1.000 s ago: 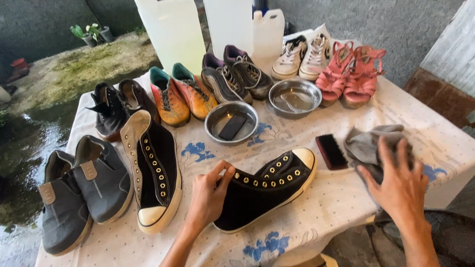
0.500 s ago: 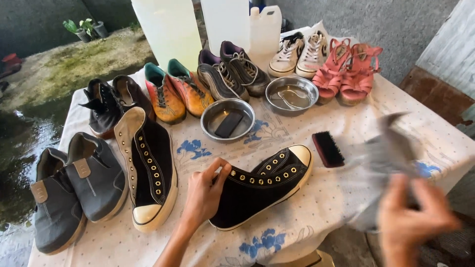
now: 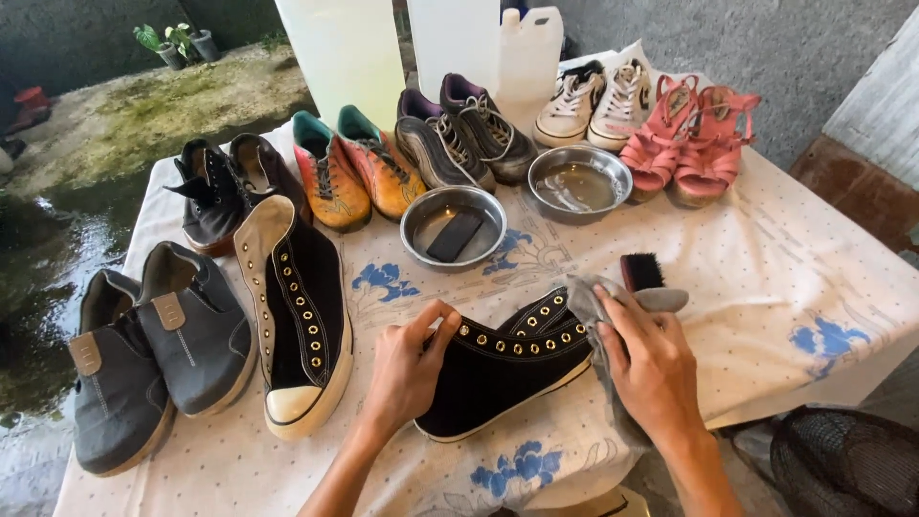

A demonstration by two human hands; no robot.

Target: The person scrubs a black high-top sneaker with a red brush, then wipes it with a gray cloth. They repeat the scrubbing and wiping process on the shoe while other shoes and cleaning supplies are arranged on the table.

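Both hands work one black high-top sneaker [image 3: 507, 369] lying on its side at the near edge of the bench [image 3: 766, 278]. Left hand [image 3: 407, 369] has its grip curled over the ankle collar, thumb and fingers pinching the suede-like upper beside the brass eyelets. Right hand [image 3: 656, 369] presses a soft grey cloth [image 3: 586, 299] against the toe end, fingers closed over the crumpled fabric. Just behind the cloth lies a dark-bristled brush [image 3: 641, 271]. White, blue-flowered fabric covers the bench.
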